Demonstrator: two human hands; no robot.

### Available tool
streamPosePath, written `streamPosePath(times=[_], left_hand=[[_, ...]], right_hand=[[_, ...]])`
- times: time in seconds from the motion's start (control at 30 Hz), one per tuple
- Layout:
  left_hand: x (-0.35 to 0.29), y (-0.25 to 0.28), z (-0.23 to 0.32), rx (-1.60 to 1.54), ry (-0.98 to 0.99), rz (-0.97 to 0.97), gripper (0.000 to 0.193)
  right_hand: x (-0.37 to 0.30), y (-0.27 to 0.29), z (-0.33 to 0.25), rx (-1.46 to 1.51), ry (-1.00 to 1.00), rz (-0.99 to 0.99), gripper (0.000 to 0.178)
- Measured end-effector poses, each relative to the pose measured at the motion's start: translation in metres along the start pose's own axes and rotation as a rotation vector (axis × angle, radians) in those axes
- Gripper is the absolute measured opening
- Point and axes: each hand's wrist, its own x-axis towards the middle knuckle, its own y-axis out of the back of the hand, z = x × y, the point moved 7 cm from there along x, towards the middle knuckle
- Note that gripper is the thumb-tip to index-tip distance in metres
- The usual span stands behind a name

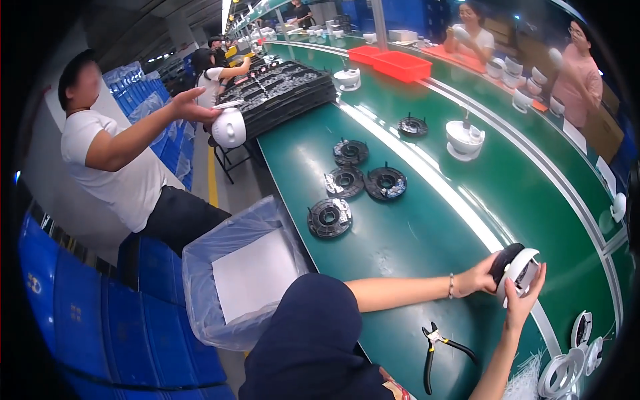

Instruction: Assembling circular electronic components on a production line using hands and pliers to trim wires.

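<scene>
Over the right part of the green bench, both my hands are closed around one assembly. My left hand [476, 277], with a beaded bracelet at the wrist, grips a black round part [505, 263] from its left side. On the other side, my right hand [523, 297] holds a white rounded plastic housing [515, 270], thumb and fingers on its rim. The two parts touch or sit very close; whether they are joined I cannot tell. Below my hands lie cutting pliers [433, 339] with black-and-yellow handles, their jaws apart.
Several black round bases [330, 218] lie across the bench. White housings [465, 140] stand on the belt beyond. White rings [561, 375] are at the lower right. Left are a plastic-lined bin [191, 273], stacked black trays [303, 100] and a person [113, 160] holding a white housing.
</scene>
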Motion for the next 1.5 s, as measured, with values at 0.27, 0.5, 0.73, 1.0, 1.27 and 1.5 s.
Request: streamPosePath(times=[0.27, 0.5, 0.73, 1.0, 1.27, 1.5], left_hand=[[0.011, 0.004, 0.012, -0.631, 0.226, 0.229, 0.051], [0.039, -0.012, 0.004, -0.646, 0.278, 0.067, 0.057], [0.033, -0.019, -0.002, -0.465, 0.322, 0.146, 0.055], [0.032, -0.021, -0.002, -0.482, 0.382, 0.147, 0.050], [0.033, -0.026, -0.002, -0.425, 0.380, 0.160, 0.066], [0.031, -0.026, 0.004, -0.381, 0.366, 0.113, 0.070]], right_hand=[[0.005, -0.032, -0.051, -0.441, 0.315, -0.185, 0.111], [0.015, -0.005, -0.055, -0.559, 0.261, -0.183, 0.114], [0.015, 0.001, -0.060, -0.559, 0.180, -0.253, 0.115], [0.013, -0.001, -0.067, -0.570, 0.262, -0.341, 0.114], [0.011, -0.009, -0.068, -0.657, 0.246, -0.349, 0.112], [0.007, -0.010, -0.072, -0.735, 0.232, -0.210, 0.110]])
